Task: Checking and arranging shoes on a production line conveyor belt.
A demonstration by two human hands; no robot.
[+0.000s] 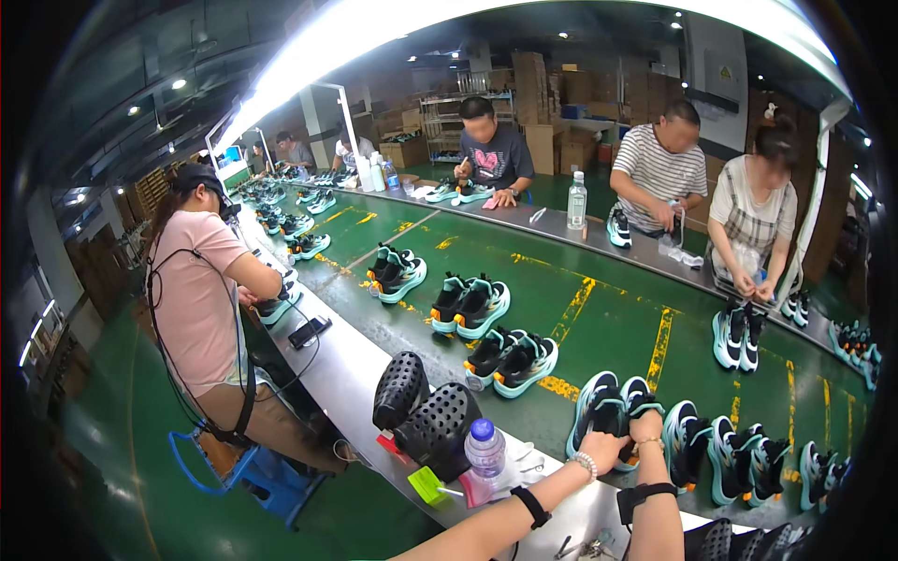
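A pair of black sneakers with mint-green soles stands toes away from me on the green belt, at the bench's near edge. My left hand (601, 451) is closed at the heel opening of the left sneaker (597, 395). Beside it, my right hand (645, 428) grips the heel opening of the right sneaker (635, 389). Both sets of fingertips are partly hidden, and the hands almost touch. A beaded bracelet (586, 466) circles my left wrist, and a black strap (531, 507) is on that forearm. Another black strap (645, 497) wraps my right forearm.
More sneaker pairs stand along the belt (617, 323), including one pair (692, 447) just right. Black perforated clogs (438, 425) and a purple-capped bottle (485, 451) sit left of my arms. A co-worker in pink (201, 318) is at the left; others work across the belt.
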